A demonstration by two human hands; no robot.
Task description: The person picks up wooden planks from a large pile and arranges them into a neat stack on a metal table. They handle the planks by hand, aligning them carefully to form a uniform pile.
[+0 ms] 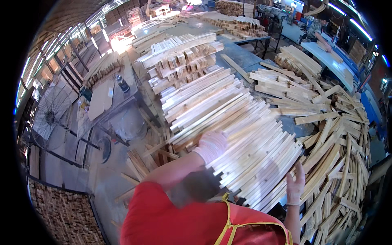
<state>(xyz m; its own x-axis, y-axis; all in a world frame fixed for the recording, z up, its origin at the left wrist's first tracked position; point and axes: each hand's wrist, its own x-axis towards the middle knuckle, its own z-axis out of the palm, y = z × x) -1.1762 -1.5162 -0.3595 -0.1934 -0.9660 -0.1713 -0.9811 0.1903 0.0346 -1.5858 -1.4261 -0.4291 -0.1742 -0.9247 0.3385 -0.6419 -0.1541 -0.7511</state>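
Rows of pale wooden strips (253, 149) lie side by side on the table before me, their near ends uneven. My left hand (211, 145), in a whitish glove, rests over the left part of these strips. Its fingers are blurred and partly hidden, so whether it grips a strip does not show. At the right ends of the same strips is my right hand (295, 185), also gloved at the palm, with fingers stretched and thumb apart; it holds nothing. Behind the rows stands a layered stack of wooden pieces (183, 59).
A large heap of loose wooden strips (335, 151) spreads along the right. To the left are a side table (122, 100) with a bottle (122, 83) and a fan (50, 117). Another person (318, 32) works at a pale table (330, 61), far right.
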